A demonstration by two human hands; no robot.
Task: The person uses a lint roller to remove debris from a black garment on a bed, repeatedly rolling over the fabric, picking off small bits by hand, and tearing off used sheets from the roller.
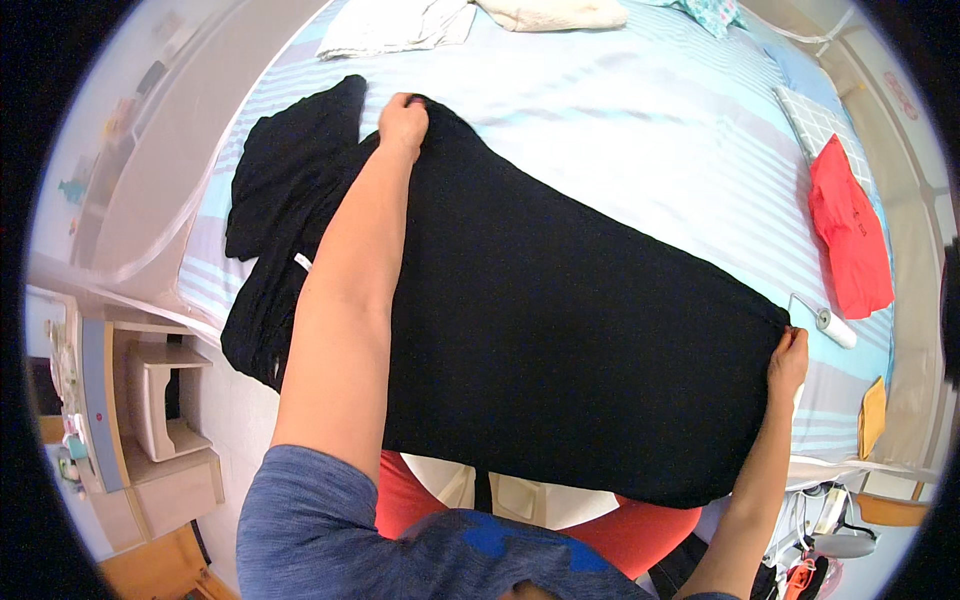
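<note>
The widest passage runs over the bedsheet (640, 130), beyond the far edge of the black cloth (580, 320), between the left hand (404, 124) and the red cloth (850, 235). At the left, bunched black fabric (290, 185) obstructs the surface beside that hand. A lint roller (837, 328) lies just beside the right hand (788, 362), restricting outward movement. Pale cloths (395, 27) bound the far side.

The garment (570, 330) spans the near edge of the bed (650, 130). My left hand (404, 124) grips its far left corner; my right hand (789, 358), its right end. Bunched fabric (290, 170) lies left of the garment, the lint roller (836, 328) just right. A folded cloth (848, 235) lies beyond the roller. Behind the garment lies a crumpled sheet (395, 25).
</note>
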